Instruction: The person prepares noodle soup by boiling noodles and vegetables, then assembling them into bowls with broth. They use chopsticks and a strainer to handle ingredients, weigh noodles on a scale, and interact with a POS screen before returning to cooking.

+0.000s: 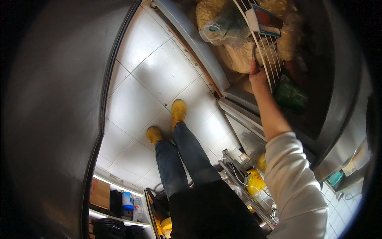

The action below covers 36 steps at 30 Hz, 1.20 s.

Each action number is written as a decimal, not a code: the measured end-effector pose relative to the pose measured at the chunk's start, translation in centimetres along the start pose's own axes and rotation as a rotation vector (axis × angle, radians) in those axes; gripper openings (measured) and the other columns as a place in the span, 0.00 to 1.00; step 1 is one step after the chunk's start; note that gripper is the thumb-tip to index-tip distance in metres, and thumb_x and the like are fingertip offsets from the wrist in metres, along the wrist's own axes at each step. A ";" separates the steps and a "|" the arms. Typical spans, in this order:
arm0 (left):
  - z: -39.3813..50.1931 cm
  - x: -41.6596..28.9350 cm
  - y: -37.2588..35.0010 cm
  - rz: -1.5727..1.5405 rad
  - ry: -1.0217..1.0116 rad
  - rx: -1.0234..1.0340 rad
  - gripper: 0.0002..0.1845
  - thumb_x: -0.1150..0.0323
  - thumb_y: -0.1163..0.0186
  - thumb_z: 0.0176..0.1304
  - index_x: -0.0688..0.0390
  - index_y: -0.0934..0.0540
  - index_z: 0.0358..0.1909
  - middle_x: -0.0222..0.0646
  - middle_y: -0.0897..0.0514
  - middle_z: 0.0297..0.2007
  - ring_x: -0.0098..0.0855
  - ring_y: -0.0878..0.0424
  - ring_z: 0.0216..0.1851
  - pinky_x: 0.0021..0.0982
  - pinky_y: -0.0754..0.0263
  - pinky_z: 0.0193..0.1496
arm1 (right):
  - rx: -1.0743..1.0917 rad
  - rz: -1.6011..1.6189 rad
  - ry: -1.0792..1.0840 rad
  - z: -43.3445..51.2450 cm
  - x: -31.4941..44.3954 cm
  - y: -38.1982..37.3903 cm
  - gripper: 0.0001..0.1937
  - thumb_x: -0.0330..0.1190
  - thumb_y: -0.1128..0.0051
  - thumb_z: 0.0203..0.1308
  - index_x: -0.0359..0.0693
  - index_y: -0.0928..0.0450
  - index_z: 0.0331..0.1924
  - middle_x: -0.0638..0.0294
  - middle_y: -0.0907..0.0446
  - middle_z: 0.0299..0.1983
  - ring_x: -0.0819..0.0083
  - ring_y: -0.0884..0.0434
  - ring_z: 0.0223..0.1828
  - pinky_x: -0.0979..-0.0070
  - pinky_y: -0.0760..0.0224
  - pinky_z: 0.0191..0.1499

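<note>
My right hand (258, 77), in a pale sleeve, reaches into an open refrigerator cabinet at the upper right. Its fingers are closed around a red handle (254, 67) with a thin dark part above; the tool's kind cannot be told. Beside the hand stands a white wire rack (263, 56), and a clear plastic bag of pale food (240, 58) lies next to it. A box with a blue edge (267, 22) is at the rack's upper part. More bagged pale food (209, 13) lies farther up, and a green package (290, 95) lies right of the wrist. My left hand is out of view.
A large dark door (59, 89) with a black gasket fills the left side. The cabinet's metal edge (194, 44) borders the tiled floor (161, 68). Shelves at the lower left hold a cardboard box (100, 193) and a blue-and-white container (127, 200). A metal rack (249, 194) with cables stands lower right.
</note>
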State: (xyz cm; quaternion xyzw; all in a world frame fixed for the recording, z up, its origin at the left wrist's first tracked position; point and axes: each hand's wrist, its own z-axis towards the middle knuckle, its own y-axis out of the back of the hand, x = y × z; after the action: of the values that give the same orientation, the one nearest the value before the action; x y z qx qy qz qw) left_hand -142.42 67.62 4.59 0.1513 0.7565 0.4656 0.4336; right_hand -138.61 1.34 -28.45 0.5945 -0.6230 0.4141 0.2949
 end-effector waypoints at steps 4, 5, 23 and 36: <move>-0.1 -0.3 -0.7 0.009 -0.018 -0.001 0.14 0.69 0.40 0.57 0.62 0.24 0.44 0.38 0.20 0.37 0.31 0.25 0.38 0.31 0.32 0.46 | 0.087 -0.019 -0.105 4.5 -0.4 -1.5 0.22 0.41 0.66 0.65 0.29 0.35 0.53 0.45 0.24 0.42 0.60 0.19 0.39 0.74 0.20 0.38; -0.2 -0.4 -0.8 0.011 -0.019 0.001 0.14 0.69 0.40 0.57 0.62 0.24 0.44 0.38 0.20 0.37 0.31 0.25 0.38 0.31 0.32 0.46 | 0.019 -0.085 -0.031 4.6 -0.6 -1.5 0.23 0.43 0.66 0.65 0.30 0.35 0.53 0.45 0.23 0.41 0.61 0.19 0.38 0.74 0.20 0.38; -0.3 -0.3 -2.2 -0.097 -0.055 0.097 0.14 0.68 0.40 0.57 0.62 0.24 0.45 0.38 0.20 0.37 0.31 0.25 0.39 0.31 0.32 0.46 | -0.028 -0.941 0.966 -3.4 10.6 -6.6 0.16 0.41 0.58 0.63 0.34 0.27 0.41 0.58 0.25 0.23 0.67 0.28 0.22 0.74 0.33 0.29; 0.4 0.2 -2.3 -0.083 -0.041 0.052 0.14 0.68 0.41 0.57 0.62 0.24 0.45 0.39 0.20 0.38 0.31 0.25 0.39 0.31 0.32 0.46 | 0.251 -1.335 0.826 14.4 18.8 -11.1 0.21 0.47 0.50 0.58 0.38 0.27 0.47 0.57 0.25 0.40 0.68 0.25 0.36 0.73 0.31 0.38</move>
State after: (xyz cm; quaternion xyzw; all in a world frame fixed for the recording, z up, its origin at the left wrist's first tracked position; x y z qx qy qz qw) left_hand -141.77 66.77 2.52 0.1407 0.7648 0.4243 0.4638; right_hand -128.10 -19.90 -17.39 0.6696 0.0762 0.4038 0.6186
